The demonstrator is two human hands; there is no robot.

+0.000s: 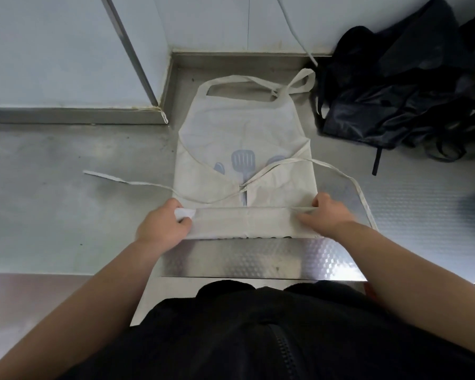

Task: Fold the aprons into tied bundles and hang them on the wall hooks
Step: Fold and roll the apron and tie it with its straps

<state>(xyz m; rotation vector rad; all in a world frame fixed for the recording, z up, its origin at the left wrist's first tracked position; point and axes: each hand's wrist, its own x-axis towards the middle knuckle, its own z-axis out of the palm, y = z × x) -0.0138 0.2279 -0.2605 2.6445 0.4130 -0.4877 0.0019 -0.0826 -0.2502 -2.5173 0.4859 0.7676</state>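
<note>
On the steel counter (66,204), close to its near edge, a cream apron (244,127) lies flat with its bib toward the wall (52,50). Both side flaps are turned inward, so the cloth makes one narrow panel that should roll evenly. Its hem end is turned up into a folded band (244,221). The left hand (162,224) curls round the band's left end, thumb and fingers pinching the layers, and the right hand (327,212) pinches the right end the same way. Gripping both ends at once probably keeps the fold square as it travels up the panel. The waist ties (340,171) cross over the panel and trail outward on either side, loose, presumably to bind the bundle later. The neck loop (239,81) lies at the far end and would likely serve for hanging. A heap of dark fabric (401,100), likely more aprons, sits at the far right. No hooks are in view.
</note>
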